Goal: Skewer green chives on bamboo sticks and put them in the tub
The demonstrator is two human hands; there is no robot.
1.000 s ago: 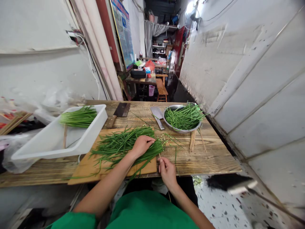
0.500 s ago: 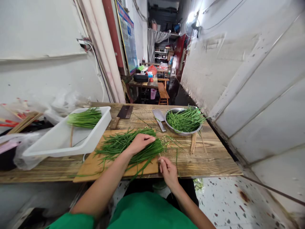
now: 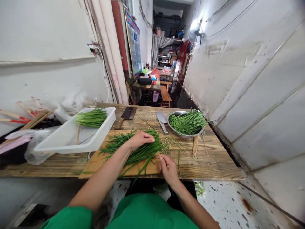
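A pile of green garlic chives (image 3: 135,151) lies across a wooden cutting board (image 3: 95,162), cut ends to the right. My left hand (image 3: 141,140) rests on top of the pile near those ends, fingers curled down over the stalks and closed on them. Just below the cut ends, my right hand (image 3: 168,167) is closed in a pinch on a thin bamboo skewer (image 3: 159,154), its tip close to the nearest stalks. Most of the skewer is hidden by the fingers. Short trimmed bits (image 3: 166,143) are scattered right of the pile.
A white plastic tray (image 3: 71,148) with bundled chives (image 3: 91,117) stands left. Behind the board lie a dark cleaver (image 3: 128,113) and a metal cleaver (image 3: 162,122). At right are a steel bowl (image 3: 186,135) of chives and loose bamboo skewers (image 3: 195,146).
The camera view has shifted slightly, moving the scene to the right. Both hands keep nearly the same place at the chives; the skewer stays in my right hand's pinch.
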